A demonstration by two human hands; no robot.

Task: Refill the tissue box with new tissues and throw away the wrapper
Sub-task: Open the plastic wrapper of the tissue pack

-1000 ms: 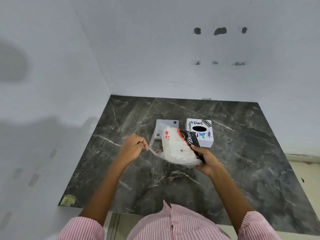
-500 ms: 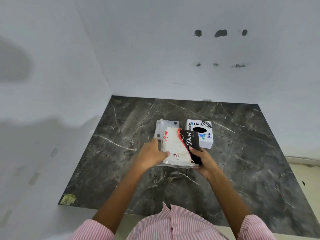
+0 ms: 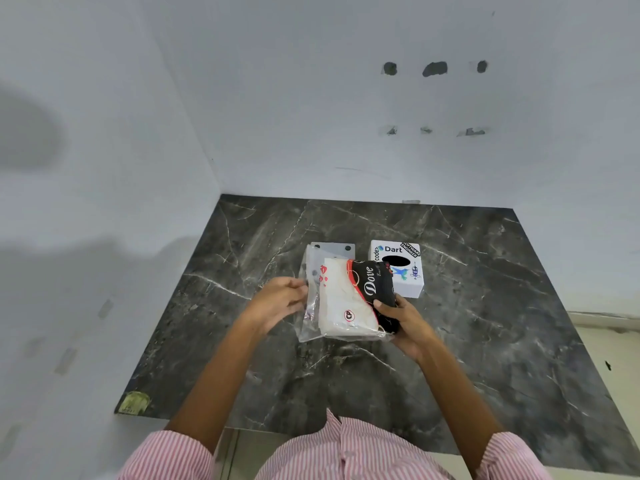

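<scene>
A pack of white tissues (image 3: pixel 341 303) in a clear wrapper with a black "Dove" end is held above the dark marble counter. My right hand (image 3: pixel 401 320) grips its black right end. My left hand (image 3: pixel 280 299) pinches the clear wrapper's loose left edge (image 3: pixel 309 317). Just behind to the right stands the white tissue box (image 3: pixel 398 270), stickered "Dart", with a dark oval opening on top. A flat grey lid or plate (image 3: pixel 334 248) with two black dots lies behind the pack, partly hidden by it.
The dark marble counter (image 3: pixel 485 323) meets white walls at the back and left. A yellow-green sticker (image 3: pixel 133 403) sits at its front left corner. A pale floor strip (image 3: pixel 616 358) shows at the right.
My left hand came in from the left, pressed onto the pack's left side, and now pinches the wrapper's left edge. The pack has turned flatter and squarer to me.
</scene>
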